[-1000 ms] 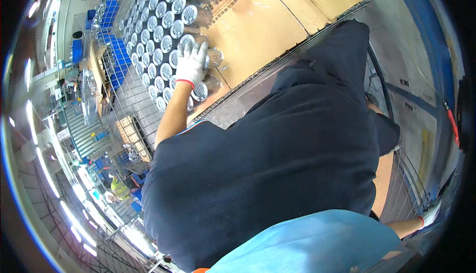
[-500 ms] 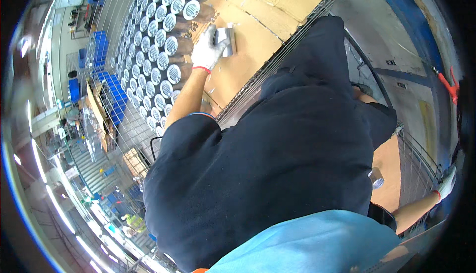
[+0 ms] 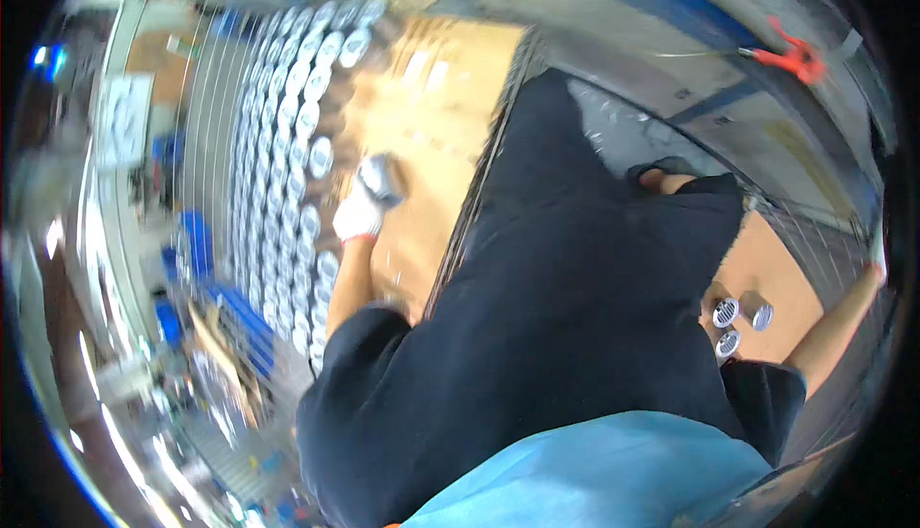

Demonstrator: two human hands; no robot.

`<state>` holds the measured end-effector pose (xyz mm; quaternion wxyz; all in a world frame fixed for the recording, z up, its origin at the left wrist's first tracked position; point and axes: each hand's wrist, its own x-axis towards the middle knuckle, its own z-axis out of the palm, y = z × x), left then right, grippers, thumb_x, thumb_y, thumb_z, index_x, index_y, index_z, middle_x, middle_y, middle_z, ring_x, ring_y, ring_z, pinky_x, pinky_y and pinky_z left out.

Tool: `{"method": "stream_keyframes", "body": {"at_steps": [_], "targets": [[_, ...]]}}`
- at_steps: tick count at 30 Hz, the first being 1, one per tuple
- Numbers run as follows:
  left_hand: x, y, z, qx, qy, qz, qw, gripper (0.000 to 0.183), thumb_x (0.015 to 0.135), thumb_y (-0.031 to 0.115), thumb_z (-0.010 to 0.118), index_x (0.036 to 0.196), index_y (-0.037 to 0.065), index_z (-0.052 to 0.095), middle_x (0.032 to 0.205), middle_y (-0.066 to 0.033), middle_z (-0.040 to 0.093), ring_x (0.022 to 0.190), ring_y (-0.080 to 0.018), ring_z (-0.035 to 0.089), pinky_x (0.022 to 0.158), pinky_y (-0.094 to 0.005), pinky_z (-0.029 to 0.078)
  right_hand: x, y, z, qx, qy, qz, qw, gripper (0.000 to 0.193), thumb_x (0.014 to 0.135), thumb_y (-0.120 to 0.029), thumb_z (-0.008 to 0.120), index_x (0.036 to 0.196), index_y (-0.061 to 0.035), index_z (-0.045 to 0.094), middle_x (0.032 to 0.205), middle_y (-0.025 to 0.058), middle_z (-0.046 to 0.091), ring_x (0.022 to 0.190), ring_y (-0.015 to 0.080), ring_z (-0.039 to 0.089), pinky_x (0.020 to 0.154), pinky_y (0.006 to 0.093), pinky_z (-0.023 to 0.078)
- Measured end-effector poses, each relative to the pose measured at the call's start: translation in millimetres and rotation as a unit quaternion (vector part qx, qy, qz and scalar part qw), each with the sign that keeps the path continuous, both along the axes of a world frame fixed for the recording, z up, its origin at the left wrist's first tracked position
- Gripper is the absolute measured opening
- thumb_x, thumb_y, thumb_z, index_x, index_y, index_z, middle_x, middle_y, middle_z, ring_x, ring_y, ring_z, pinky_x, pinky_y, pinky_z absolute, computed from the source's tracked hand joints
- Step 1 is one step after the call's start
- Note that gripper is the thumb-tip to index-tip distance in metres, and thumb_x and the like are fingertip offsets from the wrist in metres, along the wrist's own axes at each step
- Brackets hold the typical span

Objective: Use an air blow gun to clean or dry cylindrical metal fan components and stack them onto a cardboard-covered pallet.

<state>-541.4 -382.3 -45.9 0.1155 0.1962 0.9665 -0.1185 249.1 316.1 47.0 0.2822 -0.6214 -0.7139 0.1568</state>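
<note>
My left hand (image 3: 358, 216), in a white glove with a red cuff, grips a silver metal cylinder (image 3: 382, 179) over brown cardboard (image 3: 436, 135). Left of it stand rows of similar silver cylinders (image 3: 309, 118) with round, patterned tops. At the far right rim my gloved right hand (image 3: 879, 252) shows only as a thin sliver, near the wall. Its fingers cannot be made out.
The wire cage edge (image 3: 487, 169) runs between the cardboard and my body. At the right, a second cardboard sheet (image 3: 771, 264) bears three silver cylinders (image 3: 760, 312). A red air gun (image 3: 797, 57) hangs at the upper right. Blue bins (image 3: 196, 241) are at the left.
My view has turned, and the picture is blurred. My left hand, with the cylinder, now appears lower and further left. More cylinders show on the right sheet. My right hand has slid towards the rim.
</note>
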Motion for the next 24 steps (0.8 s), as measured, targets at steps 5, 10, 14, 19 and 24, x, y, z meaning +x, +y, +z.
{"method": "stream_keyframes", "body": {"at_steps": [5,10,14,19,24], "targets": [[-26.5,77.0,35.0,0.04,-0.001,-0.132,0.99,0.061,0.092,0.037,0.064,0.145,0.007,0.056,0.109,-0.0291,0.074,0.101,-0.047,0.073,0.088,-0.0544,0.056,-10.0,-43.5,27.3,-0.019,0.049,-0.12,0.991,0.056,0.102,-0.044,0.069,0.145,-0.0076,0.064,0.106,-0.0013,0.071,0.077,0.0055,0.054,0.069,0.0228,0.046],[20.8,212.7,129.1,0.353,-0.064,-0.266,0.895,0.063,0.091,0.004,0.059,0.153,0.004,0.052,0.138,-0.0236,0.067,0.129,-0.0332,0.066,0.11,-0.039,0.05,-10.0,-47.3,26.3,0.007,0.085,-0.127,0.988,0.055,0.101,-0.044,0.071,0.143,-0.0082,0.066,0.1,-0.0011,0.07,0.072,0.0073,0.053,0.064,0.0239,0.043],[32.2,355.9,173.9,0.436,-0.014,-0.426,0.792,0.061,0.093,0.017,0.069,0.151,0.004,0.055,0.138,-0.0203,0.069,0.128,-0.0306,0.068,0.109,-0.0378,0.049,-10.8,-47.0,29.4,0.003,0.1,-0.119,0.988,0.055,0.101,-0.043,0.071,0.142,-0.0072,0.066,0.099,-0.0011,0.071,0.072,0.0069,0.054,0.063,0.0232,0.042],[47.1,513.8,203.0,0.36,0.007,-0.471,0.805,0.045,0.094,0.037,0.057,0.131,0.014,0.069,0.12,-0.0232,0.072,0.115,-0.0446,0.067,0.099,-0.0479,0.053,-20.7,-50.4,35.2,0.007,0.148,-0.134,0.98,0.055,0.101,-0.044,0.07,0.141,-0.0065,0.066,0.101,-0.001,0.072,0.074,0.0063,0.055,0.063,0.0228,0.043],[32.8,585.8,183.7,0.333,0.001,-0.471,0.817,0.047,0.094,0.04,0.057,0.125,0.007,0.072,0.123,-0.0243,0.072,0.118,-0.0434,0.066,0.102,-0.0483,0.052,-22.4,-45.2,30.7,0.023,0.173,-0.132,0.976,0.055,0.101,-0.043,0.071,0.14,-0.0049,0.067,0.099,-0.0013,0.072,0.072,0.0061,0.056,0.063,0.0233,0.044]]}}
